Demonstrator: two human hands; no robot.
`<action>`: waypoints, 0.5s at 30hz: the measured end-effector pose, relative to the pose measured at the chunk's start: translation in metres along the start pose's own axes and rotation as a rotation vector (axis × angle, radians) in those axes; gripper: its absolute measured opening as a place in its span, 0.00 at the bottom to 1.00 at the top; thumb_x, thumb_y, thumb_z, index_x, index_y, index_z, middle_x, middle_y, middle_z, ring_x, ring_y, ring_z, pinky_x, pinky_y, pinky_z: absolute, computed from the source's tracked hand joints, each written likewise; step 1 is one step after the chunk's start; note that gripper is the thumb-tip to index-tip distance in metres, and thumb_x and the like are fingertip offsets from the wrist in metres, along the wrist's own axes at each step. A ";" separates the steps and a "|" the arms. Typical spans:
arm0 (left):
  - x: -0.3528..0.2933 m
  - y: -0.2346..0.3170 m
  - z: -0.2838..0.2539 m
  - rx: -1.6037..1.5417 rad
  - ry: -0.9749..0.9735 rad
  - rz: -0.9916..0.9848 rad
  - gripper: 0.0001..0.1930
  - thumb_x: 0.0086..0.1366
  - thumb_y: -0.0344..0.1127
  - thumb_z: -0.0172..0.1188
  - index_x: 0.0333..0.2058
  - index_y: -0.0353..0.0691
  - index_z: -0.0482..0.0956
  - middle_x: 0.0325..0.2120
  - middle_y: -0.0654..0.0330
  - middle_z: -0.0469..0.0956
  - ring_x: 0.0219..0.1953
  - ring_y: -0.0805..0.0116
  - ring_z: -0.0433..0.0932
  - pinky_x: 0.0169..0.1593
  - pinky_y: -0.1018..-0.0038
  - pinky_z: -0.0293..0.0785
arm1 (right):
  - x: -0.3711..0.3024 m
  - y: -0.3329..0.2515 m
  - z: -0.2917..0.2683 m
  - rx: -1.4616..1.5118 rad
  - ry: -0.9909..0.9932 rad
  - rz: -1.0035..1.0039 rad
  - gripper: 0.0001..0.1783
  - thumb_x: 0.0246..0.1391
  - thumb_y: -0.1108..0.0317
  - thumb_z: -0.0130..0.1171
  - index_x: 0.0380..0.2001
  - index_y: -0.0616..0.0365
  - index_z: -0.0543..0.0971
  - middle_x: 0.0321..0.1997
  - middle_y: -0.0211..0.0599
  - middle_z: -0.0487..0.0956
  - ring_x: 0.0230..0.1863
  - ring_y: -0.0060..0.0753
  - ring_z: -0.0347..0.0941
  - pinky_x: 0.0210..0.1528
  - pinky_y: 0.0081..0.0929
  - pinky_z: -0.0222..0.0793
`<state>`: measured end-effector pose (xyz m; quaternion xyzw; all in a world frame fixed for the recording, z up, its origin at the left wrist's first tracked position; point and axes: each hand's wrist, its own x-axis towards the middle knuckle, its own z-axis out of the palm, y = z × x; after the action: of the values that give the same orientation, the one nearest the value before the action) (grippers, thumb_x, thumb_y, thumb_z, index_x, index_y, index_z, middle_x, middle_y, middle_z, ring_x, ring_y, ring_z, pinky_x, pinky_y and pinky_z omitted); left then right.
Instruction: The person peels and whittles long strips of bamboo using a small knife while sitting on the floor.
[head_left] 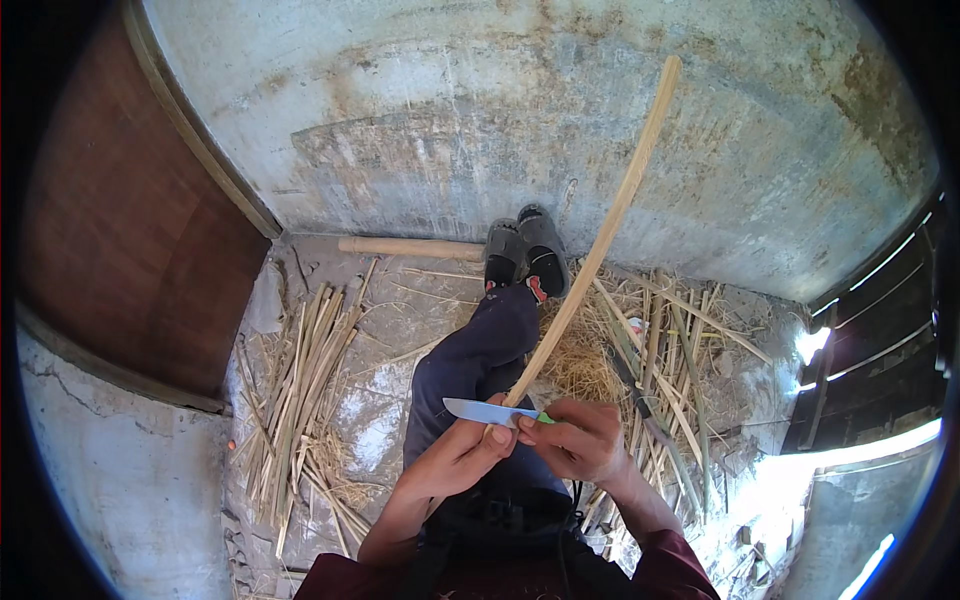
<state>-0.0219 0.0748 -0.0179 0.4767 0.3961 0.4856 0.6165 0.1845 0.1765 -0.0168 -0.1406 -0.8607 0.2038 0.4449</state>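
A long, pale bamboo strip (612, 232) runs up and away to the right from my hands. My left hand (452, 464) is closed around its near end. In my right hand (584, 438) is a knife (478, 410) with a green handle, mostly covered by my fingers. Its blade points left and lies across the strip just above my left hand. My two hands almost meet there. Whether the edge is cutting into the strip cannot be made out.
Split bamboo strips (300, 390) lie in a heap at the left, with more strips (690, 390) and shavings (580, 360) at the right. A bamboo pole (410, 247) rests along the far concrete wall (440, 140), near my shoes (525, 245). A brown door (120, 220) stands at the left.
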 end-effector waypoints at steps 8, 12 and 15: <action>0.000 0.007 0.016 0.301 0.170 0.123 0.18 0.86 0.43 0.47 0.51 0.32 0.78 0.33 0.58 0.72 0.31 0.70 0.70 0.36 0.69 0.69 | 0.002 -0.013 -0.005 -0.014 0.016 0.022 0.14 0.49 0.74 0.81 0.39 0.49 0.89 0.24 0.29 0.78 0.17 0.26 0.75 0.17 0.26 0.65; 0.000 0.011 0.021 0.412 0.220 0.108 0.16 0.84 0.40 0.51 0.48 0.32 0.81 0.29 0.53 0.75 0.28 0.59 0.75 0.37 0.65 0.72 | 0.003 -0.018 -0.009 -0.012 0.023 0.031 0.14 0.49 0.74 0.81 0.39 0.49 0.89 0.23 0.29 0.78 0.17 0.25 0.75 0.16 0.26 0.64; -0.002 0.010 0.022 0.449 0.261 0.126 0.14 0.82 0.38 0.54 0.45 0.32 0.83 0.28 0.49 0.80 0.29 0.51 0.80 0.38 0.63 0.74 | 0.005 -0.022 -0.009 -0.027 0.024 0.035 0.13 0.50 0.74 0.81 0.39 0.49 0.89 0.23 0.29 0.78 0.17 0.25 0.75 0.16 0.26 0.64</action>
<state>-0.0036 0.0693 -0.0034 0.5585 0.5398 0.4803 0.4074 0.1879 0.1615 0.0021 -0.1638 -0.8554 0.1983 0.4497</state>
